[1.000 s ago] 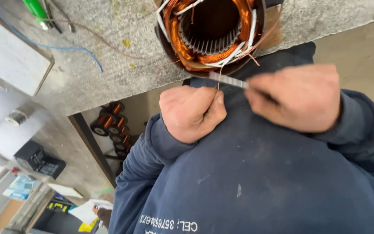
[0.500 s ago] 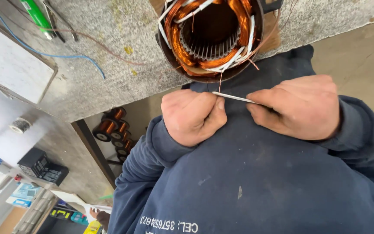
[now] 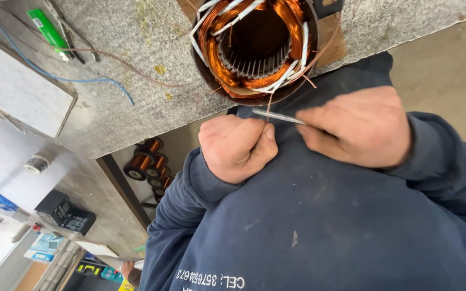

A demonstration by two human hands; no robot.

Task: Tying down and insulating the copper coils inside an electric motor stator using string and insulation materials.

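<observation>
The motor stator sits at the edge of the grey stone bench, its round dark shell filled with copper windings and white insulating sleeves, its steel teeth showing in the bore. Everything else is placed from it.

Just below the stator, a thin copper wire hangs from the lower rim of the windings. The left hand is curled into a closed fist directly under the stator, thumb pressed against the side of the forefinger, pinching the lower end of that wire. The right hand, below and to the right of the stator, has its fingers folded tight around a slim metal blade, whose flat silver tip points left and meets the wire just above the left thumb. Whether the blade edge touches the wire or only lies beside it cannot be told.

Both hands hover in front of a dark blue sweatshirt, below the stator.

To the left of the stator on the bench lie a green marker-like tube, a blue wire and a thin brown wire. Further left stands a white board in a dark frame. Below and left of the stator, under the bench edge, several copper wire spools stand together
</observation>
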